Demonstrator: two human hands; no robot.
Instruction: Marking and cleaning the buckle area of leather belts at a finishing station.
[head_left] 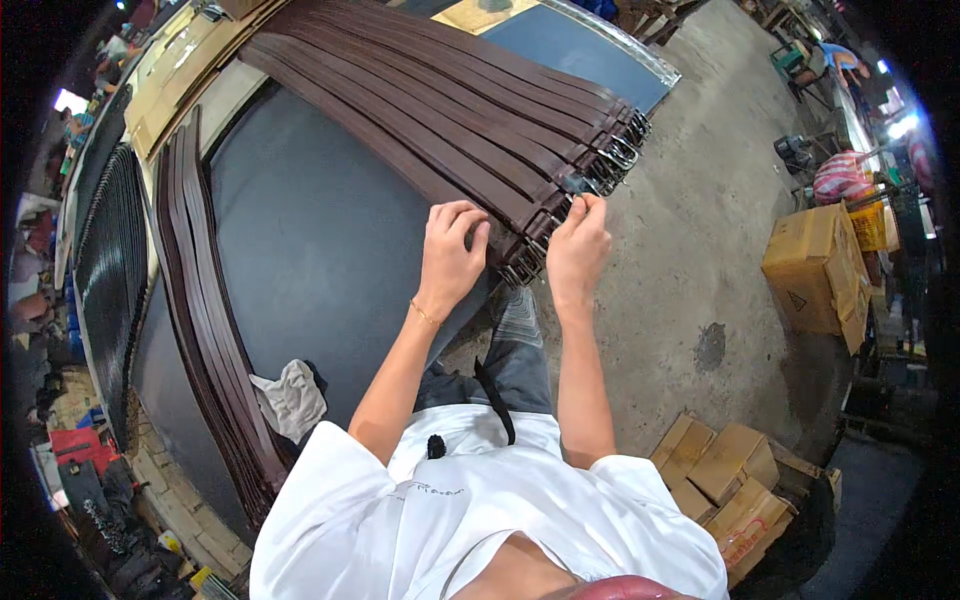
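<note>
Dark brown leather belts (430, 95) lie side by side in a wide, layered row, their metal buckles (622, 152) lined up at the right end. My left hand (455, 250) is at the near edge of this row, fingers curled and thumb apart, with nothing visible in it. Beside the buckles, my right hand (580, 245) pinches thumb and forefinger together at a small pale bit. What that bit is, I cannot make out. More buckles (520, 265) hang between my two hands.
A bundle of brown straps (200, 290) lies along the dark table (300, 200), beside a crumpled grey cloth (290, 400). Black strips (110, 280) are stacked at far left. Cardboard boxes (815, 265) stand on the concrete floor (690, 230) at right, with smaller boxes (735, 465) nearer.
</note>
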